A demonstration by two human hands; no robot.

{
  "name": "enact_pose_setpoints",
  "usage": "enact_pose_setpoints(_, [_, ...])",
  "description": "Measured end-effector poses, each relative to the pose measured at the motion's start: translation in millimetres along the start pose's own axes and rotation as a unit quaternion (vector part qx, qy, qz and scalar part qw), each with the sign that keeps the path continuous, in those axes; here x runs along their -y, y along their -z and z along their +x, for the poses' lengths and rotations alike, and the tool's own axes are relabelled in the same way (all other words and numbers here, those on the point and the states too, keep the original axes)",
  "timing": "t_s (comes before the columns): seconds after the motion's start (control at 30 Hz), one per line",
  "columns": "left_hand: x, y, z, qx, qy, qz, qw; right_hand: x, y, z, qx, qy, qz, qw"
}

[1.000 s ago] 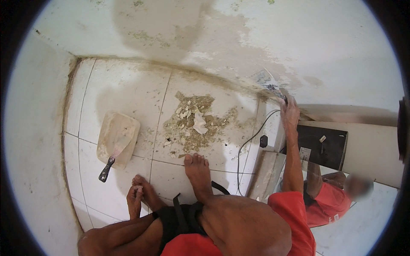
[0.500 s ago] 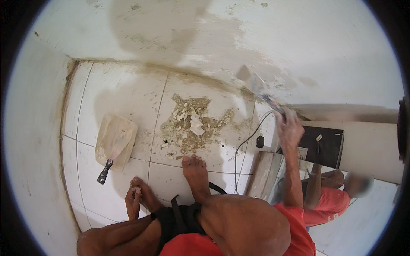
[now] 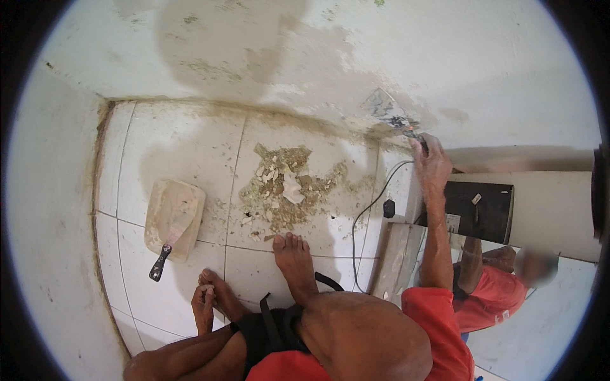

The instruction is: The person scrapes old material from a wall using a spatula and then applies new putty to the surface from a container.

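My right hand (image 3: 434, 166) is closed round the handle of a putty knife (image 3: 385, 109). The knife's metal blade lies on the scraped, stained lower part of the wall (image 3: 343, 70), just above the floor. Down beside my left foot, my left hand (image 3: 203, 306) has its fingers curled together; what they may hold is hidden. A shallow off-white tray (image 3: 152, 222) stands on the floor to the left. A second putty knife (image 3: 161, 261) with a black handle rests across its near rim.
Ahead of my right foot lies a heap of plaster chips and dust (image 3: 289, 190). A thin black cable (image 3: 367, 209) runs past a small black object (image 3: 389, 208). A mirror (image 3: 527, 317) and a dark panel (image 3: 480, 209) lie at the right.
The putty knife has come onto the wall and its blade has shifted slightly upward, my right hand moving with it. My left hand stays beside the foot. The whole view has shifted a little.
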State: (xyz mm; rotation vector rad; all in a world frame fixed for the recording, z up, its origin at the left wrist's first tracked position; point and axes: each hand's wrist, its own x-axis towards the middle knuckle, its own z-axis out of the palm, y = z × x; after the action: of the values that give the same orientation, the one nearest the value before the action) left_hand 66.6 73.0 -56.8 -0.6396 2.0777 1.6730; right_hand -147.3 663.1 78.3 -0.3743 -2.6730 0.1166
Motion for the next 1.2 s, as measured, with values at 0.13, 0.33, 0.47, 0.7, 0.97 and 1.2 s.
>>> enact_pose_setpoints(0.13, [-10,-2,-1,0.000,0.006,0.012,1.000,-31,32,9,0.017,0.002,-0.047,0.999])
enact_pose_setpoints(0.33, [-1,1,1,-0.010,0.002,-0.001,1.000,-51,92,9,0.012,-0.017,-0.115,0.993])
enact_pose_setpoints(0.47, [-19,-4,1,-0.005,-0.002,0.028,1.000,-54,116,-22,-0.030,-0.033,-0.174,0.984])
enact_pose_setpoints(0.7, [-5,5,1,-0.012,0.026,0.053,0.998,2,47,-35,0.016,0.037,-0.052,0.998])
enact_pose_setpoints(0.97, [-2,-4,0,-0.012,0.009,0.025,1.000,-15,59,10,0.014,0.013,-0.072,0.997])
enact_pose_setpoints(1.2, [14,10,6,-0.015,-0.003,0.017,1.000,-31,126,4,-0.054,0.010,-0.172,0.983])
